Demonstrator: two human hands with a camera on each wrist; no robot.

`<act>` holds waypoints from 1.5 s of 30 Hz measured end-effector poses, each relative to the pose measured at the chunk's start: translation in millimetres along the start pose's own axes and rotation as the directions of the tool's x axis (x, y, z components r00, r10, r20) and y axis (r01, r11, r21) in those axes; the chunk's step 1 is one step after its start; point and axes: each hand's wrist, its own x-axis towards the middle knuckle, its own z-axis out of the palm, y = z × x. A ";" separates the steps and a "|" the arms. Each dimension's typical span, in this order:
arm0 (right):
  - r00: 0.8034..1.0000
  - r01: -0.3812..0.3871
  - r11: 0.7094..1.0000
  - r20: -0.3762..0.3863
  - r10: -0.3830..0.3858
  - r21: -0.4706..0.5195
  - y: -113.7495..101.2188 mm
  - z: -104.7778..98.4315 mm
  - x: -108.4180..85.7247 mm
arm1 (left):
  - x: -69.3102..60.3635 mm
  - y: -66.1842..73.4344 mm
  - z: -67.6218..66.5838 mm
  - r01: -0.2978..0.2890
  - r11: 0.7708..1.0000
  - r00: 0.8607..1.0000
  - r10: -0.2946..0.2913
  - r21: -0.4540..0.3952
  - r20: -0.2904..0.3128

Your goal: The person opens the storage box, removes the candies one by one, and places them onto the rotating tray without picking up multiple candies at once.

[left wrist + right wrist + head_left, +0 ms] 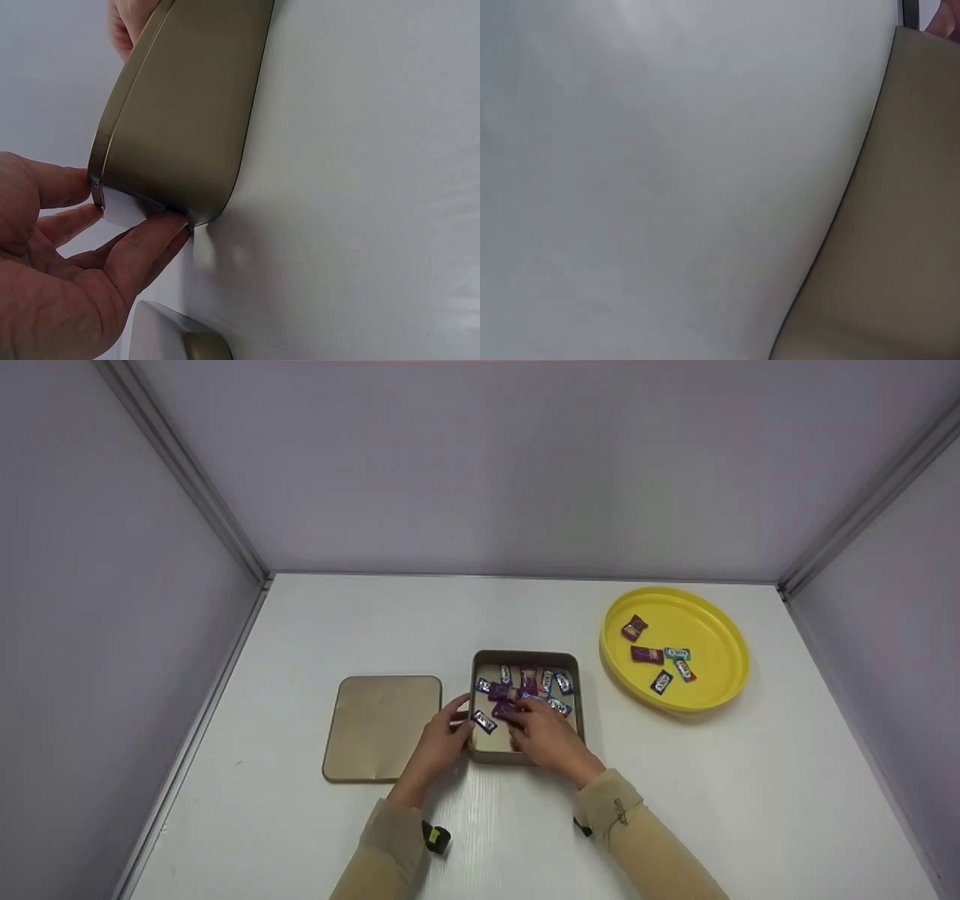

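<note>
A square, gold-brown tin (491, 757) holds several small wrapped candies, some purple, some blue-and-white. At its left wall, my left hand (442, 739) grips the tin; in the left wrist view, one fingertip meets the rim and the thumb lies near the bottom edge. Inside the tin, my right hand (551, 739) pinches a purple-wrapped candy (503, 711); part of that candy and those beside it are hidden by the fingers. A tan surface, apparently the sleeve (900, 225), covers much of the right wrist view, and only a bit of finger shows there.
Left of the tin lies a flat gold lid (384, 727) on the white table (765, 780). A round yellow tray (712, 634) with several wrapped candies stands at the right. Pale walls (525, 472) rise behind and on both sides.
</note>
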 end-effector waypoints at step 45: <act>0.956 -0.251 0.958 -0.117 0.268 0.138 -0.7 -1.9 1.4 | 0.2 1.3 -3.7 0.017 0.997 0.999 -0.014 -0.077 0.031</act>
